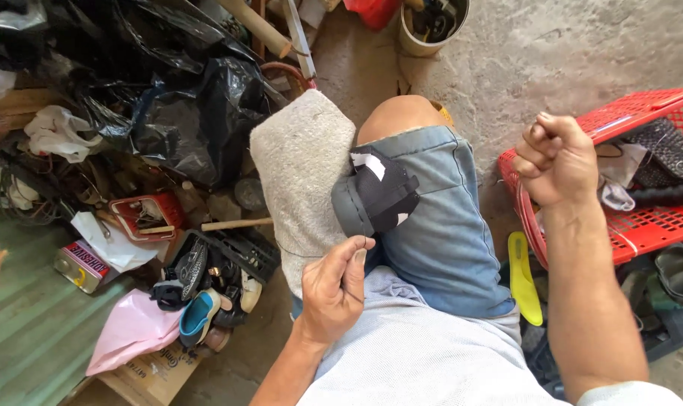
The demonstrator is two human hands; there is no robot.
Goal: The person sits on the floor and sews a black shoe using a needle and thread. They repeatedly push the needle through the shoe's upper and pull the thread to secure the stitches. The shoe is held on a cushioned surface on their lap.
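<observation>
A small black shoe (375,195) with white patches and a grey sole lies on my lap, between a grey towel-covered knee (300,173) and my denim shorts (439,225). My left hand (334,289) pinches a thin thread or needle just below the shoe's sole, fingers closed on it. My right hand (556,159) is raised to the right in a fist, apart from the shoe, over the edge of a red basket (642,225). A fine thread runs from the towel's side to my left hand; I cannot tell whether it reaches the right fist.
The red basket holds dark sandals and cloth. A yellow insole (523,278) lies by my thigh. Black plastic bags (191,113), a black crate of small shoes (214,278), a pink bag (135,331) and a tin (82,265) crowd the left. A bucket (432,26) stands on concrete.
</observation>
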